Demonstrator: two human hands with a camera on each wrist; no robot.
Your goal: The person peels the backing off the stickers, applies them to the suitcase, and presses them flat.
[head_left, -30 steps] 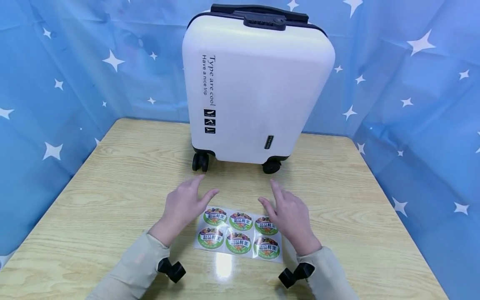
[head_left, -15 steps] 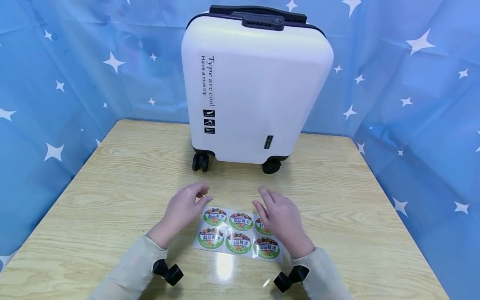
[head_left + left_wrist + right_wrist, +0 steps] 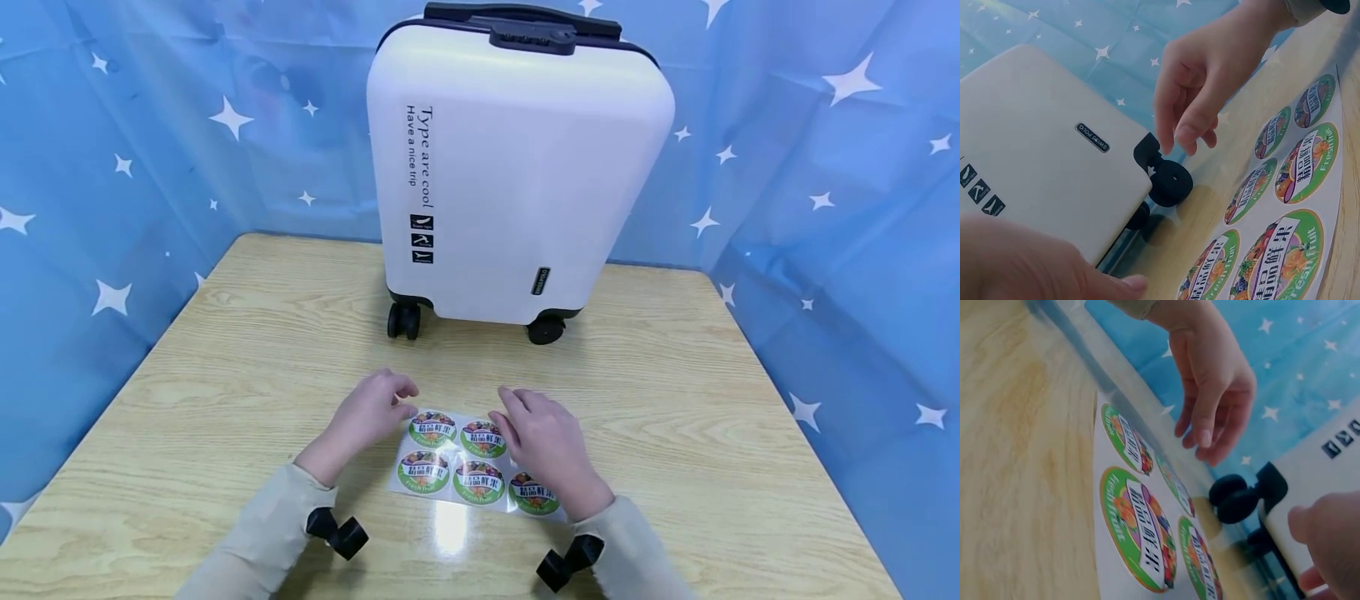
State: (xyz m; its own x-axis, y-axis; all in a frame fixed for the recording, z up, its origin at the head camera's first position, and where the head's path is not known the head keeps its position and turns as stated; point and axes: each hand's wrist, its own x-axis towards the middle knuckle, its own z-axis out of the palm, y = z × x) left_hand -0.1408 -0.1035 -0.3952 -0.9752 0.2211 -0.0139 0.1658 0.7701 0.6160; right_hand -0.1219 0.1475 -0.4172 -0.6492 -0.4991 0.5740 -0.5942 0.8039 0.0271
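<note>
A white sheet of round fruit stickers [image 3: 454,454] lies flat on the table, its stickers green-edged with fruit pictures and "Fresh fruit" lettering. My left hand [image 3: 367,412] is at the sheet's upper left corner, fingers loosely bent and thumb tip right at the edge. Over the sheet's right part hovers my right hand [image 3: 546,437], covering the upper right sticker; its thumb and fingers are apart with nothing between them. The left wrist view shows the right hand [image 3: 1216,75] with relaxed fingers pointing down, above the sheet's level. Beyond both hands stands a white suitcase [image 3: 517,183].
The suitcase rests on black wheels [image 3: 403,320] near the back of the wooden table [image 3: 225,358]. A blue curtain with white stars [image 3: 150,100] surrounds the table's back and sides. Each wrist carries a small black camera [image 3: 337,533].
Both hands have drawn back toward the sheet from near the wheels. My right hand has also shifted left over the stickers, and the fingers of both have bent more. The sheet stays in place.
</note>
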